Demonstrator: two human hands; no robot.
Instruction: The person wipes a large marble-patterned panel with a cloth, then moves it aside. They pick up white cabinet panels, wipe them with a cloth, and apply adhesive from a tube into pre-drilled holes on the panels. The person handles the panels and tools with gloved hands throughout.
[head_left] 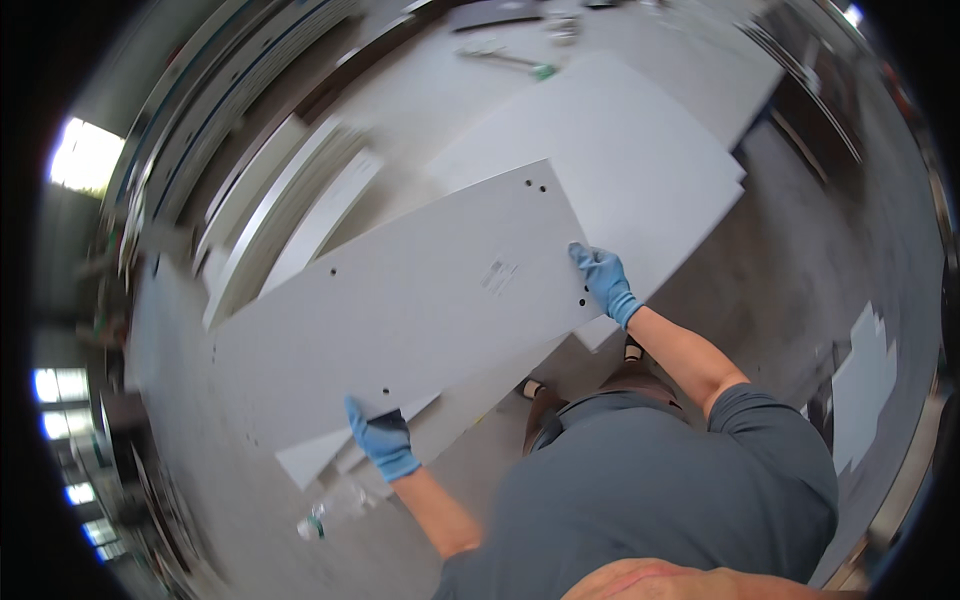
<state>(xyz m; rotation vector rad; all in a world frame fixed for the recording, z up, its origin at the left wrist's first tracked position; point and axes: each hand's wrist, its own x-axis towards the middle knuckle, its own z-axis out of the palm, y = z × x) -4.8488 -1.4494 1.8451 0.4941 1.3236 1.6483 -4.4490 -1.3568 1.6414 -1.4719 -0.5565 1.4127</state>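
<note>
Both hands hold a long, light grey panel (pixel 420 310) with drilled holes near its edges and a small printed label right of its middle. My right hand (pixel 606 283), in a blue glove, is closed on the panel's right end, fingers over the top face. At the near long edge, my left hand (pixel 384 442), also gloved in blue, grips the panel with its thumb side at the rim; some of its fingers are hidden. The panel lies slanted across the view, its far left end blurred. Beneath it show parts of other pale boards (pixel 310 455).
A large white sheet (pixel 600 140) lies beyond the panel. Long pale boards (pixel 275 230) stand at the left. A clear plastic bottle (pixel 312 526) lies at lower left, a green-tipped tool (pixel 540 71) at the back. Whitish sheets (pixel 865 390) are at the right.
</note>
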